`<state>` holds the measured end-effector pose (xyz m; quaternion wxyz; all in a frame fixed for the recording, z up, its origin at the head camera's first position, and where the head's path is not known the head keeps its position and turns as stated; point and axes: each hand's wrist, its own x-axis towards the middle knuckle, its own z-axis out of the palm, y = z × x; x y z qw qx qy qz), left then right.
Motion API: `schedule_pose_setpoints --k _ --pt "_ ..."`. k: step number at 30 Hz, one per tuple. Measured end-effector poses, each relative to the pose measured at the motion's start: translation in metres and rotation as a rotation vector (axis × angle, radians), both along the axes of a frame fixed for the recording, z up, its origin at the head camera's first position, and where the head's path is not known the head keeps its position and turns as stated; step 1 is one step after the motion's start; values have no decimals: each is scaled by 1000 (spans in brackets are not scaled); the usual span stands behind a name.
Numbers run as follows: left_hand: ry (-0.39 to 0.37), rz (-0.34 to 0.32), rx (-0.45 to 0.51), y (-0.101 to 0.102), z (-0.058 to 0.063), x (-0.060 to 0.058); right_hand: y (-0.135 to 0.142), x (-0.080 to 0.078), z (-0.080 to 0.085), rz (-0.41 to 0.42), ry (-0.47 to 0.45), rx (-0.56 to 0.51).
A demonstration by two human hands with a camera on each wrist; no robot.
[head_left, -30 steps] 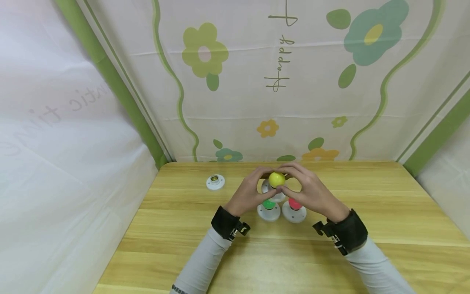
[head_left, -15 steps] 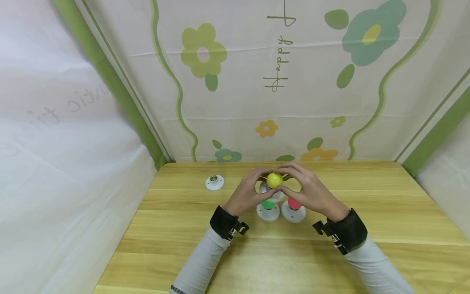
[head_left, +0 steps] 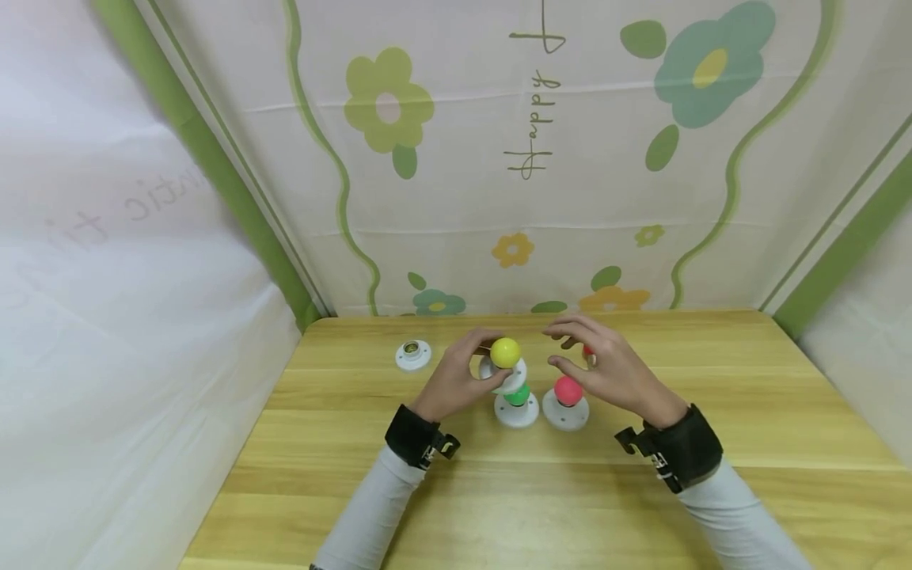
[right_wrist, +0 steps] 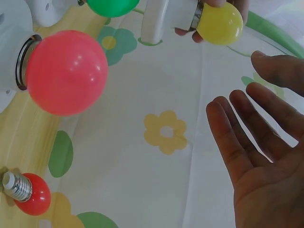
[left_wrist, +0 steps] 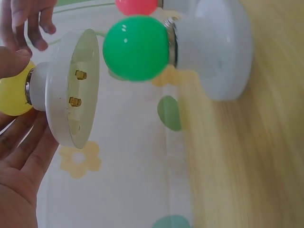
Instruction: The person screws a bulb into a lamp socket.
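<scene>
My left hand (head_left: 457,380) holds a yellow bulb (head_left: 506,353) seated in a white lamp base (left_wrist: 61,90), thumb on one side and fingers on the other. The base is lifted off the table, its hollow underside and brass terminals showing in the left wrist view. Below it a green bulb (left_wrist: 137,47) stands in another white base (head_left: 516,413) on the table. My right hand (head_left: 606,364) is apart from everything, fingers loosely bent. Near it a pink-red bulb (head_left: 568,390) sits in its own white base (head_left: 566,416).
A white lamp base without a bulb (head_left: 413,355) lies at the back left of the wooden table (head_left: 499,499). A loose red bulb (right_wrist: 35,194) with a metal screw cap lies on its side, partly hidden behind my right hand in the head view. A patterned cloth (head_left: 456,158) hangs behind.
My right hand has come off the yellow bulb and moved slightly right. My left hand has carried the bulb and its base left, and the red bulb behind has come into view.
</scene>
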<state>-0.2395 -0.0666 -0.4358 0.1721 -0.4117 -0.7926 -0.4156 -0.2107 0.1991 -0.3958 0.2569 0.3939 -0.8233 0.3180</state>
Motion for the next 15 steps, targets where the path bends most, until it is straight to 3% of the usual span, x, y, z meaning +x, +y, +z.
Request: schedule_pose_setpoints --k 5,11,15 --pt "-1 13 41 -9 1 4 4 -1 -2 -8 -19 7" --pt "11 17 31 -20 12 15 12 0 -6 -34 -14 25" --pt "15 38 -26 -29 3 8 18 1 -9 -44 -22 24"
